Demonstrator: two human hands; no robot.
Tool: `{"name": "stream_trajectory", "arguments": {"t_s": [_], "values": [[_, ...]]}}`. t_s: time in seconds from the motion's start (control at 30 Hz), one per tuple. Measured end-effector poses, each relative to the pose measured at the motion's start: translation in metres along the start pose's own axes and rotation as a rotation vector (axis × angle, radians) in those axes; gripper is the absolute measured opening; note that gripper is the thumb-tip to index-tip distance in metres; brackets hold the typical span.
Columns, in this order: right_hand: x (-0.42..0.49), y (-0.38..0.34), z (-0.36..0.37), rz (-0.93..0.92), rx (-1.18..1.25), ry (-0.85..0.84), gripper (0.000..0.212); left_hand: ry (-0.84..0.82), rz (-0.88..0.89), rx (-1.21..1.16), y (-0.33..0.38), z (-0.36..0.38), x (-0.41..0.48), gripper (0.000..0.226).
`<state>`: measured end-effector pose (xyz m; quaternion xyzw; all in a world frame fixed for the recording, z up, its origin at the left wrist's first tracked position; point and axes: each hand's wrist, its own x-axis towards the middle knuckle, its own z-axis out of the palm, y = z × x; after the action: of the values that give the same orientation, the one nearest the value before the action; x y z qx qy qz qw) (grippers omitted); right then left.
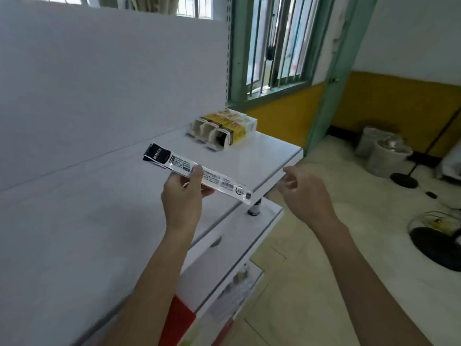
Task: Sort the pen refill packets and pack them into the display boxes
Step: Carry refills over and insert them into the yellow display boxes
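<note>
- The left hand point(183, 196) grips a refill packet point(219, 182), thumb on top, in front of the display boxes point(222, 129) and apart from them.
- The display boxes stand in a row on the white shelf point(269, 151).
- The right hand point(306, 193) hangs in front and to the right of the boxes, fingers loosely curled, holding nothing.
</note>
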<state>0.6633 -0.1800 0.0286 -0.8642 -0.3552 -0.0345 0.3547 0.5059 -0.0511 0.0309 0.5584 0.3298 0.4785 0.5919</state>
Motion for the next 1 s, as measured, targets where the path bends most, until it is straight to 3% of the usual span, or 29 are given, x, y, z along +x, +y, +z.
{"name": "stream_trajectory", "arguments": {"t_s": [0.33, 0.57, 0.77, 1.0], "values": [[0.107, 0.097, -0.008, 0.029, -0.031, 0.066, 0.035, -0.142, -0.012, 0.087, -0.049, 0.161, 0.057, 0.013], [0.247, 0.107, 0.014, -0.103, -0.009, -0.06, 0.036, -0.034, 0.062, 0.12, -0.055, 0.219, 0.161, 0.003], [0.341, 0.086, 0.063, -0.267, 0.003, -0.187, 0.032, 0.22, 0.083, 0.206, -0.055, 0.201, 0.219, 0.003], [0.388, 0.05, 0.121, -0.648, 0.047, -0.53, 0.047, 0.806, 0.158, 0.2, -0.063, 0.15, 0.229, 0.016]]}}
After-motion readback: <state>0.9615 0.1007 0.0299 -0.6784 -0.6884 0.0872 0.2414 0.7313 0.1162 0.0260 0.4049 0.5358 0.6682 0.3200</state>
